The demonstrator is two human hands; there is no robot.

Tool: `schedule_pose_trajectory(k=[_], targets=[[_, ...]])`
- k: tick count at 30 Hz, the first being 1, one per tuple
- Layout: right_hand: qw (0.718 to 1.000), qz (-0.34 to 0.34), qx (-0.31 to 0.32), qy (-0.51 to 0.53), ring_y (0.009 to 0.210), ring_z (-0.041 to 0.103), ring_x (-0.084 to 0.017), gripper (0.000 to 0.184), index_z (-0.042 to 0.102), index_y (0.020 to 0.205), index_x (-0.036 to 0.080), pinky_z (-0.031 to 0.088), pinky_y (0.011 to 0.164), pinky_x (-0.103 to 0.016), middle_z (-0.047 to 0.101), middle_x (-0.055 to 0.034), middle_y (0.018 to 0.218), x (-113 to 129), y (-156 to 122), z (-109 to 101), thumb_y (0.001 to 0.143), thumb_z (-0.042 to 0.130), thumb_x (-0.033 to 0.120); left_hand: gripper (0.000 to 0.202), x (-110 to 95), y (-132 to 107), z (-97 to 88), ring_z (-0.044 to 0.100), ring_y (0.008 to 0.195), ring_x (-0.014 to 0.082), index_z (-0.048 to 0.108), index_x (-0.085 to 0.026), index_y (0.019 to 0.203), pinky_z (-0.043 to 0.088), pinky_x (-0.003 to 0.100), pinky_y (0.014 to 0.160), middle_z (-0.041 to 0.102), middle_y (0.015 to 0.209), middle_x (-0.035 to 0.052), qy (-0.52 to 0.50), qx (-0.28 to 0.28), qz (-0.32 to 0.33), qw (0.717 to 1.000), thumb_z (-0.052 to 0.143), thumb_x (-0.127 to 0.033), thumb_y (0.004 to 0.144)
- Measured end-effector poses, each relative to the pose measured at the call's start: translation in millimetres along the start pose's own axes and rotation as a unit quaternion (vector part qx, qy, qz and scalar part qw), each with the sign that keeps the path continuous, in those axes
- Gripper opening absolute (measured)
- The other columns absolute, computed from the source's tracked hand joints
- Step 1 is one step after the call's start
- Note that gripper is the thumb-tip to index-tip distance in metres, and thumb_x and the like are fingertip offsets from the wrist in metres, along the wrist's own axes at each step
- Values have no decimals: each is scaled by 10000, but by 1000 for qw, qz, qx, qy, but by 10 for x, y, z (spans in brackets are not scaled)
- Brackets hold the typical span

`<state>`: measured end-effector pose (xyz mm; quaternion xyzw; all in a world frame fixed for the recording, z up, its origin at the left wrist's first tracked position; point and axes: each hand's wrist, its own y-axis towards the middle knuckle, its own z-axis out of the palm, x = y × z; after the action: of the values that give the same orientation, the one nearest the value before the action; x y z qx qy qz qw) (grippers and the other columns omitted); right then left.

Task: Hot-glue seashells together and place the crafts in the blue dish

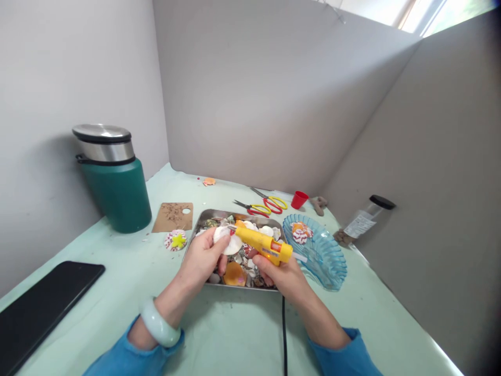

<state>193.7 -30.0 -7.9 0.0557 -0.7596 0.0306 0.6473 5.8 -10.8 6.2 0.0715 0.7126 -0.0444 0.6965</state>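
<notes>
Between the fingers and thumb of my left hand [202,257] is a white seashell [231,245], its broad face turned up. My right hand [285,274] grips a yellow hot glue gun [260,243], with a clear glue stick [300,257] poking out of its back end. The gun's nozzle points left and meets the shell's upper part, close to a small red spot; whether it touches I cannot tell. Both hands are over a metal tray [245,288] filled with mixed shells, among them an orange shell [235,273] near the front.
A blue scalloped dish [332,263] holds patterned shells. Behind the tray lie two pairs of scissors [260,210] and a red cup [299,199]. At left are a green bottle [119,196], cardboard [168,216], a decorated shell [176,240] and a phone [47,308]. A black cord [284,334] runs toward me.
</notes>
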Motion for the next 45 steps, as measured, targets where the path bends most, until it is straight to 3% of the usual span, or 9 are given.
schedule_pose_trajectory(k=[9,12,17,20,29,37,45], targets=[[998,-48,-19,-22,474,422,-109,295,681,865,164,345,440,-225,460,40,491,39,-1,32,759,678,439,267,18,3,1,415,383,94,476,-194,752,344,199,440,515,394,-55,-34,27,3,999,485,-435,867],[997,-60,-30,-31,495,456,-110,290,672,827,156,391,473,-232,524,21,544,38,0,28,783,653,442,255,8,1,10,407,372,93,480,-193,775,331,193,418,513,395,-58,-36,31,-3,999,480,-431,866],[994,-91,-2,-53,682,597,-171,277,697,884,157,494,660,-286,673,-39,776,22,-3,33,775,679,410,269,-5,-8,9,404,342,90,446,-203,731,323,192,402,510,377,-60,-14,23,-6,1000,465,-430,874],[992,-103,-8,-66,816,626,-210,269,690,920,158,496,764,-311,700,-56,874,-5,0,38,782,683,389,262,8,-5,-1,407,333,94,450,-204,741,317,196,394,516,379,-59,-11,19,-8,1000,465,-430,873],[985,-117,-26,-128,612,505,-137,240,635,803,165,416,572,-246,579,7,662,-64,-25,59,785,680,400,269,22,12,-2,427,371,99,476,-199,757,349,199,431,527,392,-49,-5,0,-5,1000,481,-444,868],[975,-155,-28,-159,598,464,-124,248,600,758,168,375,565,-242,535,19,653,-23,-36,61,800,662,404,271,22,9,-13,423,371,97,476,-198,769,342,195,426,521,389,-50,-14,-10,0,1000,481,-450,871],[980,-152,-39,-124,603,478,-127,225,626,810,159,386,563,-239,555,11,674,-31,-52,74,808,656,382,283,23,11,1,415,357,87,475,-195,757,329,179,406,517,377,-51,-43,-15,0,999,500,-456,863]])
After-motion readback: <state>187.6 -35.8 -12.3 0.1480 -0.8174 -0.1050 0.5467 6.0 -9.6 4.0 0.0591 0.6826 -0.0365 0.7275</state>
